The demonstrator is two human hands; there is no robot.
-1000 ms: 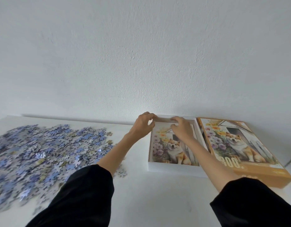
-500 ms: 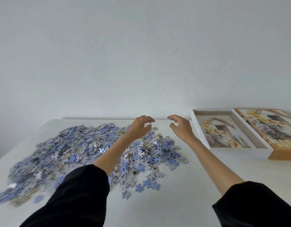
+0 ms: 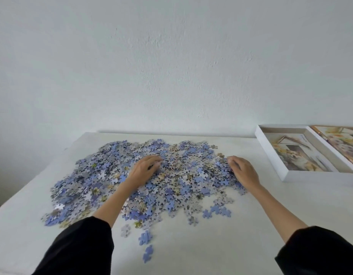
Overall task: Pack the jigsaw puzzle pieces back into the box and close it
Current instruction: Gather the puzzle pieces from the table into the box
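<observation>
A wide heap of loose jigsaw pieces, mostly blue and grey, covers the middle of the white table. My left hand rests palm down on the middle of the heap, its fingertips bent into the pieces. At the heap's right edge, my right hand lies with its fingers curved against the pieces. The open white box base lies at the right, apart from both hands, with a printed picture sheet inside it. The orange box lid lies just beyond the base, cut off by the frame.
A few stray pieces lie near the table's front, between my forearms. A plain white wall stands right behind the table. The table's left edge runs diagonally beside the heap.
Both hands left the box base, swung left over the heap and came down onto the pieces. My view turned left, so the box now sits at the right edge.
</observation>
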